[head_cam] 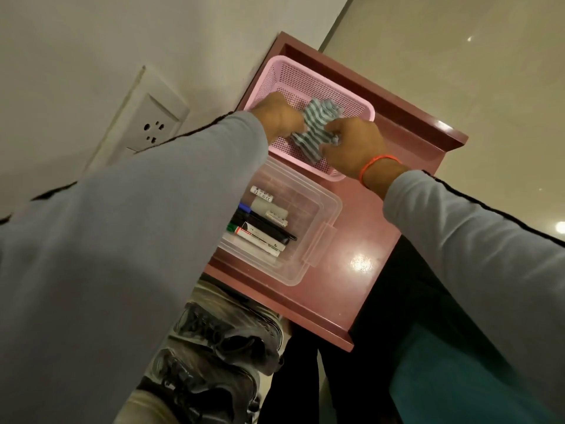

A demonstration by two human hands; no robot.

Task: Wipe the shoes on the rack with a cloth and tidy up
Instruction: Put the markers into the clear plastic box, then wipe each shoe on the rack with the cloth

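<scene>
I see both arms in grey sleeves reaching out over the pink basket [360,101], which I take as my landmark. The left hand [279,117] is above the basket's wall-side rim, knuckles up, its fingers curled onto one end of the striped cloth [315,130]. The right hand [354,146], with an orange band [377,163] on the wrist, is over the basket's near corner and pinches the other end of the cloth. The cloth is bunched between the two hands, inside the basket and partly lifted above its perforated floor.

The basket sits on the dark red top shelf [367,240] of the rack, against the back ledge. Just in front of the basket, touching or nearly touching it, stands a clear plastic box [315,234] holding markers [263,231] and a few white cylinders, perhaps batteries. Below the basket's shelf, on a lower level, I see grey laced shoes [226,341]. A wall socket [153,127] is left of the basket.
</scene>
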